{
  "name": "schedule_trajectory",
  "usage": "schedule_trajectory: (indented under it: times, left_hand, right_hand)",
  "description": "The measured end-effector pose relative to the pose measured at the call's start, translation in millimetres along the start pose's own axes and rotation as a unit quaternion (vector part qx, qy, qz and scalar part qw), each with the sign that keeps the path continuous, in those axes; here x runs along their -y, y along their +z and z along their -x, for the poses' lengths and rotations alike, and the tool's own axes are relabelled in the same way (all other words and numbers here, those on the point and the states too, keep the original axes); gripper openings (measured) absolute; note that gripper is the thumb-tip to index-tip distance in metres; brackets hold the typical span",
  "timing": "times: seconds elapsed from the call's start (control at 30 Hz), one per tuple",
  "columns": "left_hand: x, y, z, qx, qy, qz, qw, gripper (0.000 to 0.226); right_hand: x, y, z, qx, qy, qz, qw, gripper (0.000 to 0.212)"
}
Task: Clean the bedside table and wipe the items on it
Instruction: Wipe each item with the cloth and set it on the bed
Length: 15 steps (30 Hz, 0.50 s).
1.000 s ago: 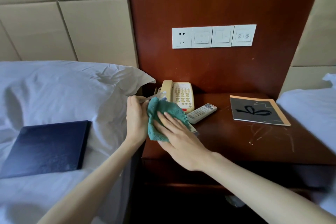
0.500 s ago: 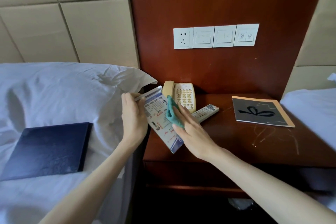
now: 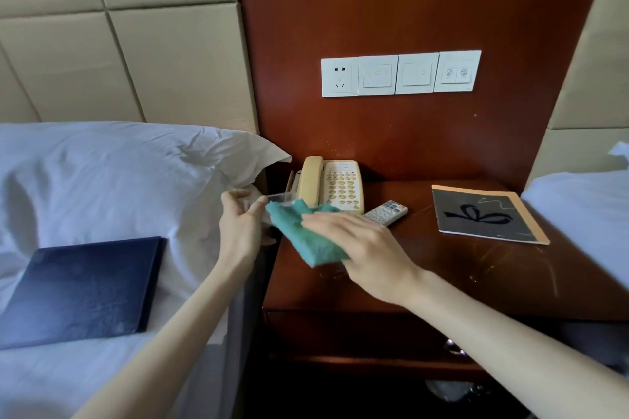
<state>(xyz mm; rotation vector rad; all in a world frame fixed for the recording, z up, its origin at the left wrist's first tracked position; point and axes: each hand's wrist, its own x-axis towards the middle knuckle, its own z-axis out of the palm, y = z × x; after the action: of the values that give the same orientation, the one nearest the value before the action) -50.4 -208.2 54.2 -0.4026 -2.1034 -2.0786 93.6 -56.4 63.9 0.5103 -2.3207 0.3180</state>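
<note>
My left hand (image 3: 238, 228) holds a clear plastic card stand (image 3: 280, 197) by its edge, above the left front corner of the dark wooden bedside table (image 3: 442, 275). My right hand (image 3: 360, 241) lies flat, fingers straight, on a green cloth (image 3: 303, 235) and presses it onto the stand. The cloth hides the printed card. Behind them stand a cream telephone (image 3: 340, 185) and a grey remote control (image 3: 386, 213). A black booklet with a bow drawing (image 3: 483, 214) lies at the table's right.
A white pillow (image 3: 119, 173) and a dark blue folder (image 3: 85, 286) lie on the bed to the left. A second bed (image 3: 585, 214) borders the table on the right. A socket and switch panel (image 3: 400, 75) is on the wooden wall panel.
Half a second ago the printed card showed beside the cloth. My right hand has since spread the cloth over it, and the stand now lies flatter.
</note>
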Motion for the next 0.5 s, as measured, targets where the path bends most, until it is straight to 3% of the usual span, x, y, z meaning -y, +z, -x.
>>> schedule_trajectory:
  times: [0.07, 0.17, 0.23, 0.33, 0.5]
  left_hand:
    - [1, 2, -2, 0.034, -0.038, -0.011, 0.999, 0.007]
    - [3, 9, 4, 0.074, -0.027, -0.050, 0.996, 0.032]
    - [4, 12, 9, 0.124, -0.014, -0.045, 0.991, 0.045]
    - [2, 16, 20, 0.203, -0.065, 0.043, 0.976, 0.058]
    - [3, 24, 34, 0.198, -0.004, 0.106, 0.975, 0.055]
  right_hand:
    - [-1, -7, -8, -0.058, 0.087, -0.070, 0.992, 0.036]
    - [-11, -19, -20, -0.132, 0.229, -0.147, 0.953, 0.019]
    - [-21, -27, -24, -0.161, 0.294, -0.176, 0.926, 0.015]
    - [-36, -30, -23, -0.192, 0.375, -0.242, 0.874, 0.010]
    - [-44, -21, -20, -0.246, 0.469, -0.322, 0.784, 0.011]
